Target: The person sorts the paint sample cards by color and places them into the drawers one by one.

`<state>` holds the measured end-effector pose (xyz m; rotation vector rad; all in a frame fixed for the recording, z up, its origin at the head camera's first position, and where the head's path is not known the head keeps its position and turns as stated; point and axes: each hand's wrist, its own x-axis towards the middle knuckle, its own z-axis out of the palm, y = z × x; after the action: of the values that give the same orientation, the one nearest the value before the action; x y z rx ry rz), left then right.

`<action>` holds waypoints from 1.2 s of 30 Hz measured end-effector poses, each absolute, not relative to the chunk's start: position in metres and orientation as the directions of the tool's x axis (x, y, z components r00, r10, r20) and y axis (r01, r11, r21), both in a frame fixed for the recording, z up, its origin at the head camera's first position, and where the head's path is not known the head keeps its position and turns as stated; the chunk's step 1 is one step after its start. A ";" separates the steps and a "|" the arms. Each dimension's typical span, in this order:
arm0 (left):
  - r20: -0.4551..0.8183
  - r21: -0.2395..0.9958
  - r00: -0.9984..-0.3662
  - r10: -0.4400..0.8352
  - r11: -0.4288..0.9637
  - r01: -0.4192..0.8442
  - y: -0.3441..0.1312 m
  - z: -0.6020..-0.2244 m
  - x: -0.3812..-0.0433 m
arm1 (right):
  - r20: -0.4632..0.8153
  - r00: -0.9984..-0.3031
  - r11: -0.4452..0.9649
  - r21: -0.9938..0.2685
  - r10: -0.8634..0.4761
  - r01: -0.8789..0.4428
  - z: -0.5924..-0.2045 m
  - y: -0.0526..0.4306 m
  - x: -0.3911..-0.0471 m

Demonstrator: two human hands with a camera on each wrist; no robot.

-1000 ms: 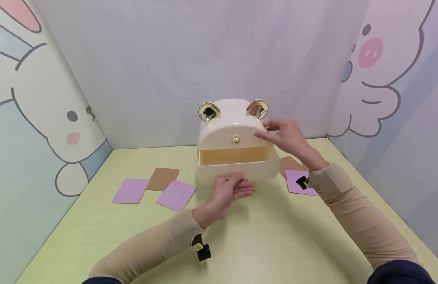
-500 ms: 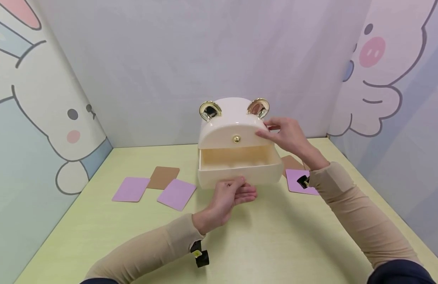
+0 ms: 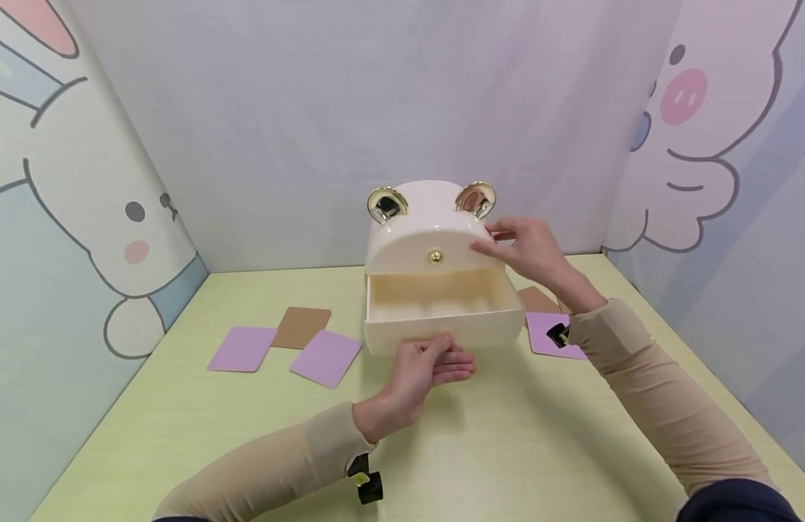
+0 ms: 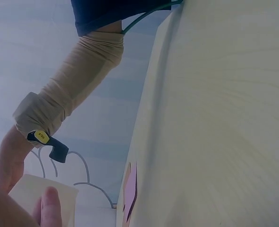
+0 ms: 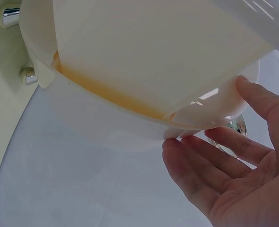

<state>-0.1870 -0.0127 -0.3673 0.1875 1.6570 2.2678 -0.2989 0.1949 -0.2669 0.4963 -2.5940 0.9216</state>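
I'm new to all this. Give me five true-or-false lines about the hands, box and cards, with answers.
1. The drawer sticks out of the box. True.
2. The left hand is on the knob. False: the left hand holds the drawer's lower front.
3. The right hand grips the box's side. True.
4. Every card lies right of the box. False: the cards lie on both sides.
5. The knob is gold. True.
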 end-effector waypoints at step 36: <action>-0.170 0.887 -0.909 0.379 -0.343 -0.309 -0.014 -0.367 -0.189 | 0.448 -0.873 0.714 -0.546 -0.195 -0.439 -0.270 0.195 -0.300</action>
<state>-0.1893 -0.0143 -0.3668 0.0910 1.4821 2.2766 -0.2995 0.1951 -0.2703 0.4935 -2.5619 0.9475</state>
